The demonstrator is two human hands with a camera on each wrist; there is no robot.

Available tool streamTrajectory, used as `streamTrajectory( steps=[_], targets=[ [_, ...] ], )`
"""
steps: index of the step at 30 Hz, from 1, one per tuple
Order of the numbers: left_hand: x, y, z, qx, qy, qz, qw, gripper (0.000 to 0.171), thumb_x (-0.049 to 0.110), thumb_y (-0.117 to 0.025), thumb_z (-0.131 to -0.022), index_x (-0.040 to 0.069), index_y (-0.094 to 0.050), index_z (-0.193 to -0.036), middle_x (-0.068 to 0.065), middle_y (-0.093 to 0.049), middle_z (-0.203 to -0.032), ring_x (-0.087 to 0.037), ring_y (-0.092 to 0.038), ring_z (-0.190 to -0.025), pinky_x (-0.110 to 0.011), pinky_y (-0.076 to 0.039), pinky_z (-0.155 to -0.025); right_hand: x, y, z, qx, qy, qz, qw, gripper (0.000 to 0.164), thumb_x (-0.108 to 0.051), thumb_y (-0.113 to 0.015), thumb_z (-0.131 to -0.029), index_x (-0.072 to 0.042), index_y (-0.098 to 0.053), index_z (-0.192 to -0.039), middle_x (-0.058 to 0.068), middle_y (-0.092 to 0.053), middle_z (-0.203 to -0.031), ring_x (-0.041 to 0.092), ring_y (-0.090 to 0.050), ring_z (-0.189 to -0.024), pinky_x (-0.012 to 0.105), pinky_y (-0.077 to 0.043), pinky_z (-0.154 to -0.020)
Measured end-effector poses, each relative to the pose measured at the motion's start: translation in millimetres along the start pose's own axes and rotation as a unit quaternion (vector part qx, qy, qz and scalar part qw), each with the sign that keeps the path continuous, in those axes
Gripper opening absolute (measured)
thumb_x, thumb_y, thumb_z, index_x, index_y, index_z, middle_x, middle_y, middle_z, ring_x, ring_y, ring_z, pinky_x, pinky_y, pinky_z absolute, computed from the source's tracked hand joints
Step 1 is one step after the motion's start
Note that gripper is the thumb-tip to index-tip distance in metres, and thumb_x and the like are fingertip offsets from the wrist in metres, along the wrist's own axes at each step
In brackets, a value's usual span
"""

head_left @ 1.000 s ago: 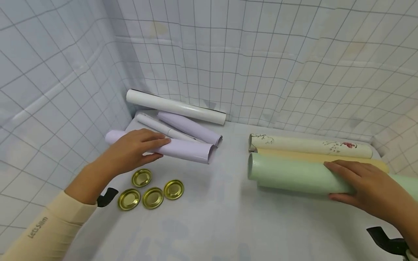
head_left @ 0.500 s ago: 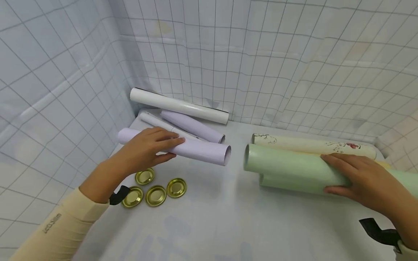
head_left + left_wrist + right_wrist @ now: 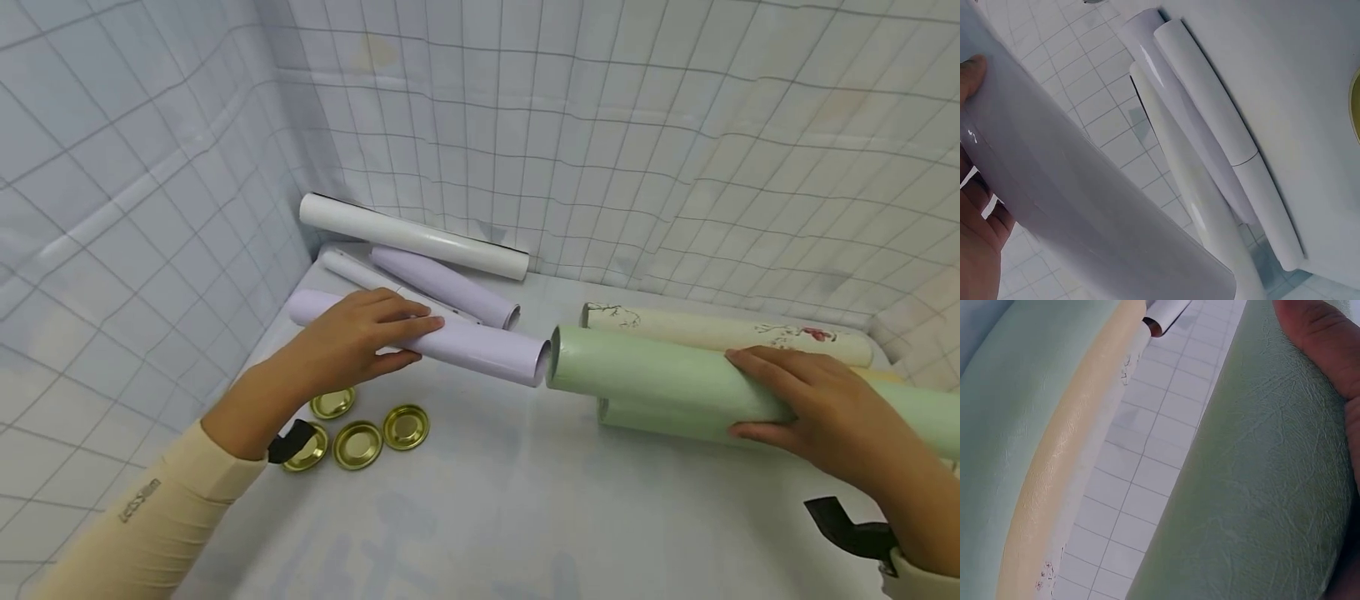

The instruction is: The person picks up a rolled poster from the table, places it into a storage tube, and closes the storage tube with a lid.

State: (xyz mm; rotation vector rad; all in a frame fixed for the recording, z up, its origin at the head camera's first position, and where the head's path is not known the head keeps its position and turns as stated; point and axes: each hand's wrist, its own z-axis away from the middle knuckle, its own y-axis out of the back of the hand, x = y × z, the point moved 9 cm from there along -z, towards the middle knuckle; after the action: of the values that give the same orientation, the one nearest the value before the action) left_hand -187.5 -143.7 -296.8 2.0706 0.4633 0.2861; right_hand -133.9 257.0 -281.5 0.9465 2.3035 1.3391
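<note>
My left hand (image 3: 367,337) grips a glossy lavender wallpaper roll (image 3: 480,346) around its middle, above the table. In the left wrist view this roll (image 3: 1097,200) runs diagonally across the near side. With my right hand (image 3: 817,408) I hold a textured green wallpaper roll (image 3: 645,362), raised above a second green roll (image 3: 675,423). The open ends of the two held rolls face each other closely; whether they touch, I cannot tell. In the right wrist view the held green roll (image 3: 1247,475) fills the right side, my thumb (image 3: 1319,331) lying along it.
Behind the green rolls lie a yellow roll (image 3: 1054,462) and a cream roll with flowers (image 3: 720,327). At the back left are a white roll (image 3: 412,233), another lavender roll (image 3: 450,287) and a thin white roll (image 3: 352,271). Several gold dishes (image 3: 357,444) sit at front left. Grid-patterned sheeting (image 3: 562,125) encloses the table.
The lavender roll has moved right in my left hand. My right hand has lifted the green roll off the lower one and shifted it slightly left, narrowing the gap between the held rolls.
</note>
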Motion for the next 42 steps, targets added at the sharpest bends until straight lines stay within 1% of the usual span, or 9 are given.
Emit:
streamTrajectory(
  steps=[4, 9, 13, 19, 26, 30, 35, 39, 42],
  targets=[
    [2.3, -2.4, -2.2, -0.008, 0.005, 0.002, 1.0000, 0.057, 0.013, -0.087, -0.076, 0.016, -0.065, -0.129, -0.005, -0.069, -0.112, -0.026, -0.061, -0.101, -0.044, -0.052, -0.084, -4.5, -0.3, -2.9, 0.005, 0.006, -0.007, 1.000, 0.079, -0.073, -0.044, -0.091, -0.006, -0.064, -0.127, 0.011, -0.067, -0.112, 0.031, -0.061, -0.097, 0.013, -0.019, -0.111],
    [3.0, -4.2, -3.1, -0.010, 0.017, -0.013, 0.9997, 0.056, 0.014, -0.086, -0.077, 0.018, -0.066, -0.128, -0.004, -0.069, -0.111, -0.026, -0.061, -0.101, -0.045, -0.052, -0.083, -12.0, 1.0, -6.5, 0.027, 0.027, -0.012, 0.999, 0.077, -0.071, -0.045, -0.092, -0.004, -0.065, -0.125, 0.011, -0.067, -0.110, 0.030, -0.060, -0.097, 0.014, -0.021, -0.111],
    [2.9, -4.2, -3.0, -0.009, 0.029, -0.022, 0.9993, 0.054, 0.014, -0.087, -0.076, 0.019, -0.068, -0.126, -0.004, -0.069, -0.109, -0.026, -0.061, -0.100, -0.045, -0.052, -0.082, -16.0, 0.8, -7.1, 0.031, 0.032, -0.015, 0.999, 0.076, -0.070, -0.046, -0.093, -0.004, -0.066, -0.124, 0.011, -0.067, -0.110, 0.030, -0.060, -0.098, 0.015, -0.022, -0.112],
    [4.2, -4.6, -4.3, -0.007, 0.031, -0.033, 0.9990, 0.052, 0.013, -0.086, -0.077, 0.020, -0.068, -0.125, -0.003, -0.069, -0.108, -0.026, -0.061, -0.099, -0.044, -0.052, -0.081, -16.9, 0.0, -5.3, 0.028, 0.030, -0.016, 0.999, 0.076, -0.070, -0.046, -0.093, -0.003, -0.065, -0.125, 0.011, -0.067, -0.110, 0.029, -0.059, -0.100, 0.016, -0.022, -0.112],
    [3.1, -6.1, -3.8, -0.011, 0.040, -0.042, 0.9983, 0.052, 0.011, -0.085, -0.077, 0.021, -0.068, -0.126, -0.001, -0.069, -0.107, -0.025, -0.060, -0.097, -0.043, -0.051, -0.078, -15.8, -3.2, -4.7, 0.011, 0.024, -0.011, 1.000, 0.077, -0.070, -0.044, -0.093, -0.004, -0.064, -0.127, 0.011, -0.067, -0.112, 0.029, -0.059, -0.102, 0.015, -0.020, -0.113],
    [3.9, -6.9, -4.3, -0.013, 0.040, -0.054, 0.9976, 0.052, 0.011, -0.085, -0.077, 0.023, -0.068, -0.124, -0.001, -0.069, -0.105, -0.026, -0.060, -0.095, -0.043, -0.050, -0.078, -16.7, -4.3, -4.6, 0.020, 0.033, -0.015, 0.999, 0.076, -0.069, -0.045, -0.094, -0.003, -0.065, -0.126, 0.011, -0.067, -0.111, 0.029, -0.060, -0.100, 0.015, -0.021, -0.112],
    [5.8, -8.2, -6.4, -0.018, 0.031, -0.081, 0.9961, 0.051, 0.012, -0.085, -0.076, 0.024, -0.067, -0.122, -0.001, -0.067, -0.102, -0.026, -0.059, -0.093, -0.042, -0.050, -0.076, -15.2, -6.6, -3.4, 0.017, 0.027, -0.017, 0.999, 0.076, -0.070, -0.045, -0.094, -0.004, -0.064, -0.127, 0.011, -0.067, -0.112, 0.029, -0.060, -0.100, 0.015, -0.020, -0.112],
    [8.3, -9.7, -8.6, -0.024, 0.020, -0.111, 0.9934, 0.049, 0.013, -0.083, -0.077, 0.024, -0.065, -0.121, -0.002, -0.066, -0.101, -0.026, -0.059, -0.091, -0.041, -0.050, -0.074, -13.8, -9.0, -2.0, 0.008, 0.021, -0.016, 1.000, 0.077, -0.070, -0.044, -0.093, -0.005, -0.064, -0.128, 0.011, -0.067, -0.112, 0.029, -0.060, -0.100, 0.014, -0.020, -0.112],
    [10.2, -9.6, -9.8, -0.025, 0.015, -0.120, 0.9924, 0.047, 0.013, -0.082, -0.078, 0.024, -0.065, -0.120, -0.002, -0.066, -0.101, -0.026, -0.058, -0.091, -0.041, -0.049, -0.074, -12.3, -12.1, -0.5, -0.008, 0.011, -0.014, 1.000, 0.078, -0.071, -0.043, -0.093, -0.005, -0.064, -0.129, 0.010, -0.067, -0.113, 0.029, -0.060, -0.102, 0.014, -0.018, -0.112]
  ],
)
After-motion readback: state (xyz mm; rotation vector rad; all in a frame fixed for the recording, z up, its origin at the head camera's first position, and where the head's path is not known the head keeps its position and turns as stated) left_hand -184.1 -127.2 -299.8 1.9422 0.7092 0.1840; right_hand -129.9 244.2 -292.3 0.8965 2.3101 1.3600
